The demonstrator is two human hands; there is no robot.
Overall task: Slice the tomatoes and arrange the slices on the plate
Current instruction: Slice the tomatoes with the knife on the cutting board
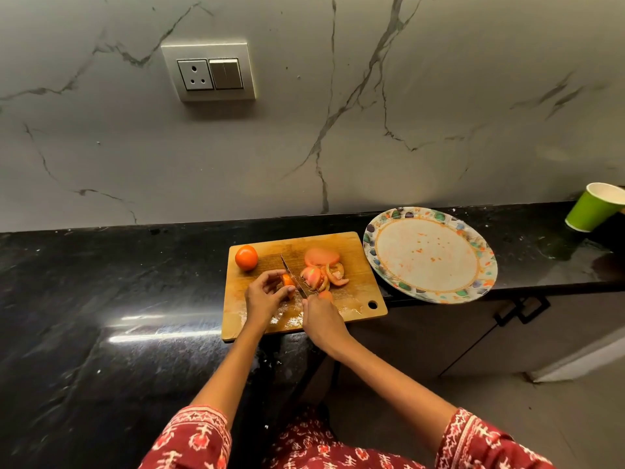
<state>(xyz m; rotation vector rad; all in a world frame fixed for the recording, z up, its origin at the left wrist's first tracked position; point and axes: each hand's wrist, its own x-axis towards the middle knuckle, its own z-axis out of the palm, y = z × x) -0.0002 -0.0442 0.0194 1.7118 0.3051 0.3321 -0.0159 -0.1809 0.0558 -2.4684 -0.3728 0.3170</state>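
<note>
A wooden cutting board [358, 247] lies on the black counter. My left hand [262, 297] grips a partly cut tomato piece [288, 281] on the board. My right hand [321, 319] holds a knife [293, 276] by its handle, the blade standing against the right side of that piece. Several cut slices [323, 269] are piled on the board to the right of the blade. A whole tomato [246, 257] sits at the board's far left corner. The patterned paper plate [429, 255] lies right of the board, holding only juice stains.
A green paper cup [593, 208] leans at the far right of the counter [101, 299]. The plate overhangs the counter's front edge. A wall socket and switch [209, 74] are on the marble backsplash. A cabinet handle [521, 309] shows below the counter.
</note>
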